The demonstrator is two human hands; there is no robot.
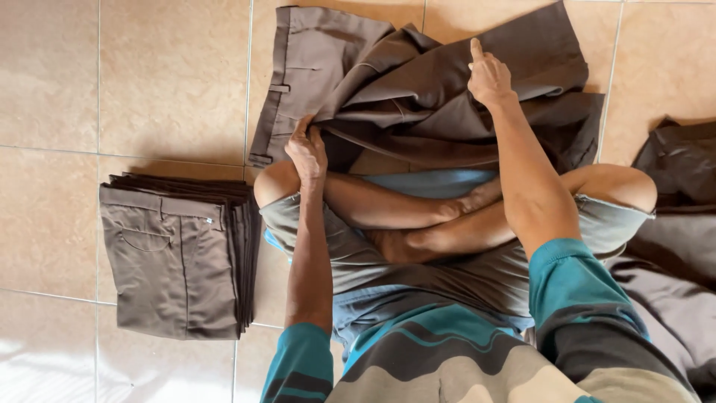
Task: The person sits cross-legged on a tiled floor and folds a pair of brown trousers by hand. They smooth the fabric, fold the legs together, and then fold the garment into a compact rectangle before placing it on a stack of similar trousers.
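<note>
A pair of brown trousers lies crumpled on the tiled floor in front of my crossed legs. My left hand grips the cloth at its near left edge, next to the waistband. Farther away, my right hand pinches a fold of the same trousers near the top right, with one finger pointing up. The waistband with its belt loops lies flat at the left side of the garment.
A neat stack of folded brown trousers sits on the floor at my left. A heap of dark unfolded garments lies at my right. Beige floor tiles surround everything.
</note>
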